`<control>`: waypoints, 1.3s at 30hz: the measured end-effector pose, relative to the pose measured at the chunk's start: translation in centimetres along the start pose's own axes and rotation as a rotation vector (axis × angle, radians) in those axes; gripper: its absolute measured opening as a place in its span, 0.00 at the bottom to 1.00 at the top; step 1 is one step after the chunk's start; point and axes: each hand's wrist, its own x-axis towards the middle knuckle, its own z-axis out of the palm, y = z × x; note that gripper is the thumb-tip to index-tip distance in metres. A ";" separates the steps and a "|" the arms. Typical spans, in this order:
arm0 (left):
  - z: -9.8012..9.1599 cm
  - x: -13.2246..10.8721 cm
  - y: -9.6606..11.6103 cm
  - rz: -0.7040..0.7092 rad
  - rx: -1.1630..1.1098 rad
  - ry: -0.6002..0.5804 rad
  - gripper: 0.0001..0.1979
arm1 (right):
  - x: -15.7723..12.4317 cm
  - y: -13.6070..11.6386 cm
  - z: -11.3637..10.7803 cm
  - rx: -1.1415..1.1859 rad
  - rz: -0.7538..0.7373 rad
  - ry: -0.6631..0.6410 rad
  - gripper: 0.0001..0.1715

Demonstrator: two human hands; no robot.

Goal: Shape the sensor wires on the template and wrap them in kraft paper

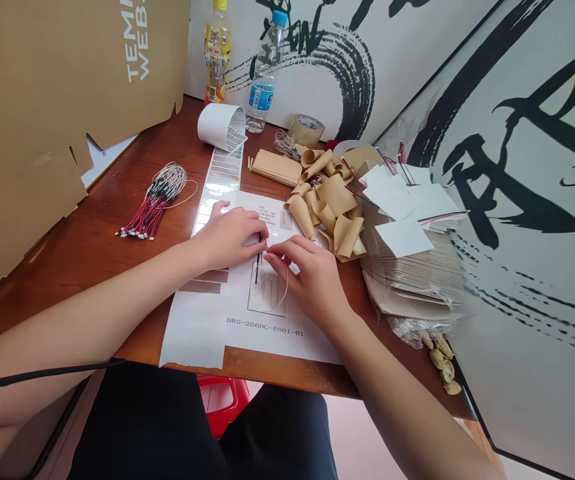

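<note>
Both my hands meet over a printed white sheet [282, 343] at the table's front, pinching a thin wire lead [260, 257]. A bit of red wire shows between the fingertips. A dark length and a pale thin loop hang below it over the sheet's outlined drawing. My left hand [232, 237] has thumb and forefinger closed on the lead. From the other side, my right hand [307, 270] grips it likewise. The lead's ends are partly hidden by fingers. Left of them lies a bundle of similar leads [154, 200], with red and black wires, white plugs and pale coiled ends.
A strip of labels [222, 173] runs under the sheet from a curled roll [220, 127]. Curled brown papers [334, 207] and a bagged stack of cards [412, 267] crowd the right. Two bottles [262, 93] and tape [307, 130] stand behind. Cardboard [67, 120] walls the left; peanuts [444, 363] lie front right.
</note>
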 end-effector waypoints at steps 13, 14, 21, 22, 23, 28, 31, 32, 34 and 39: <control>0.0 0.1 0.2 -0.022 0.001 -0.008 0.11 | -0.6 -2.4 -2.6 0.074 -0.082 0.253 0.12; 0.1 0.1 0.1 -0.024 0.006 -0.007 0.12 | -0.6 -2.3 -2.7 0.103 -0.065 0.236 0.14; 0.0 0.3 0.2 -0.042 -0.003 -0.001 0.15 | -0.6 -1.9 -2.4 0.296 0.104 0.059 0.36; 0.0 0.3 0.2 -0.048 -0.010 -0.003 0.18 | -0.7 -1.9 -2.4 0.300 0.113 0.045 0.37; 0.0 0.4 0.2 -0.054 -0.014 -0.005 0.20 | -0.7 -2.0 -2.4 0.301 0.120 0.036 0.37; 0.2 0.5 0.3 -0.069 -0.018 0.018 0.17 | -0.9 -2.4 -2.7 0.288 0.122 0.000 0.38; 0.4 0.5 0.4 -0.070 -0.024 0.028 0.14 | -1.0 -2.5 -2.8 0.247 0.124 -0.045 0.39; 0.4 0.5 0.3 -0.071 -0.023 0.030 0.14 | -1.0 -2.5 -2.8 0.228 0.123 -0.059 0.40; 0.4 0.5 0.3 -0.072 -0.027 0.034 0.13 | -1.0 -2.5 -2.9 0.189 0.121 -0.090 0.41; 0.5 0.6 0.2 -0.069 -0.052 0.047 0.10 | -0.7 -2.8 -2.7 0.133 0.128 -0.194 0.43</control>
